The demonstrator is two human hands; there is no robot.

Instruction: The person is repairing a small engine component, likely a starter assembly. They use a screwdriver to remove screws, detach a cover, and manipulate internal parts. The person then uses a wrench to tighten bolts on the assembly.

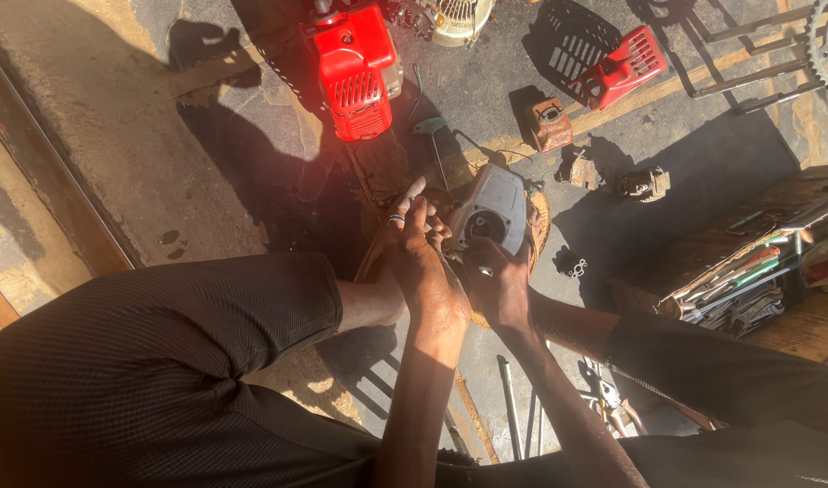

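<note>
Grey housing (493,210) gripped underneath by right hand (497,287), left hand (420,262) alongside

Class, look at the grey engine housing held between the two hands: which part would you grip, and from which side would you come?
Probably grip the grey housing by its outer side edges, coming from below, as the right hand does. Its face has a round dark opening with no purchase, while the flat rim offers one. The left hand steadies the left edge.

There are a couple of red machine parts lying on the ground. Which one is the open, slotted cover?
The smaller red grille cover at upper right: a hollow, slotted shell lying beside its shadow. The other is a solid red engine housing straight ahead of the hands.
</note>
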